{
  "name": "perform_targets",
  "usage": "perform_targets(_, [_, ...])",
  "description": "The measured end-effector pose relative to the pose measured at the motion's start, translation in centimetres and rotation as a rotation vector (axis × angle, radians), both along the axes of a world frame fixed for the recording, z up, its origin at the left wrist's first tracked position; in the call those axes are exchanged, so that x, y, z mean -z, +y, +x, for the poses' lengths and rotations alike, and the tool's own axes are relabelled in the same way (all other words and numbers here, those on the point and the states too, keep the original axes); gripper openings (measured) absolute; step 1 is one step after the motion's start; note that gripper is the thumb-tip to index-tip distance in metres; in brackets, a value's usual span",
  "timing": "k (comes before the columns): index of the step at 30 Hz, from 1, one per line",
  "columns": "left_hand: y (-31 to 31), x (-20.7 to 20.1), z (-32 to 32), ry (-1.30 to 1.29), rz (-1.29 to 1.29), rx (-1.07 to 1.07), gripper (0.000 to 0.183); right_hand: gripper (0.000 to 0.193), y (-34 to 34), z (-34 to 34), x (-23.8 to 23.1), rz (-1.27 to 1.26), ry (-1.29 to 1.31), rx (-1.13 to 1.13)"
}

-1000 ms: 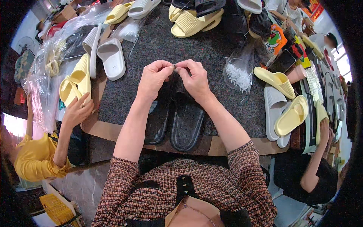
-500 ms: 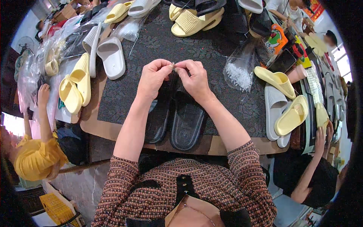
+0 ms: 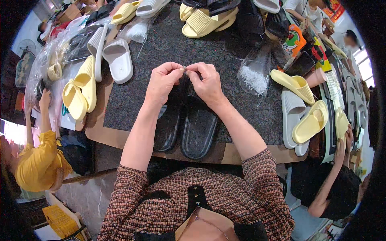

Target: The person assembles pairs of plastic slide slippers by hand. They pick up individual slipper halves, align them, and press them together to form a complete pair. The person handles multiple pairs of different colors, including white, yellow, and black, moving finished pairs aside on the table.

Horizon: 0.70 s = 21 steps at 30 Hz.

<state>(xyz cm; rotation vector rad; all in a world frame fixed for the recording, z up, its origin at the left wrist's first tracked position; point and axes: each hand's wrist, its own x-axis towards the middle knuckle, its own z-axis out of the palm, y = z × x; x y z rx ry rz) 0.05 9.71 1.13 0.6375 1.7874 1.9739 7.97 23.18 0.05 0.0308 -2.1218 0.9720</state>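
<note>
My left hand (image 3: 164,82) and my right hand (image 3: 206,83) meet over the far end of a pair of black slippers, thumbs and forefingers pinched together at one spot. Between the fingertips is something tiny and pale, too small to name. Below my hands the left black slipper (image 3: 167,134) lies partly behind my left forearm. Beside it the right black slipper (image 3: 198,134) points its heel toward me. Both rest on a dark patterned mat (image 3: 128,104). To the right of my right hand lies a clear plastic bag (image 3: 254,78) of small white pieces.
Yellow slippers (image 3: 86,84) and a grey slipper (image 3: 118,60) lie at the left. More yellow slippers (image 3: 309,122) rest over grey slippers (image 3: 290,112) on the right. Another clear bag (image 3: 138,31) lies farther back. Co-workers sit left, in a yellow top (image 3: 40,164), and right, in black (image 3: 341,188).
My hands stay pinched at nearly the same spot. On the left, the co-worker's hand now holds a dark item; on the right, a co-worker's hands have shifted slightly at a yellow slipper.
</note>
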Motion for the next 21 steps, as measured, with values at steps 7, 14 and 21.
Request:
perform_targets(7, [0.00, -0.24, 0.10, 0.008, -0.036, 0.020, 0.007, 0.006, -0.17, -0.27, 0.09, -0.093, 0.032, -0.016])
perform_targets(14, [-0.01, 0.04, -0.15, -0.030, 0.022, 0.007, 0.009, 0.005, -0.07, -0.20, 0.14, -0.047, 0.038, -0.015])
perform_targets(21, [0.08, 0.05, -0.09, -0.029, 0.010, 0.013, 0.010, 0.005, -0.12, -0.19, 0.12, -0.030, 0.038, -0.005])
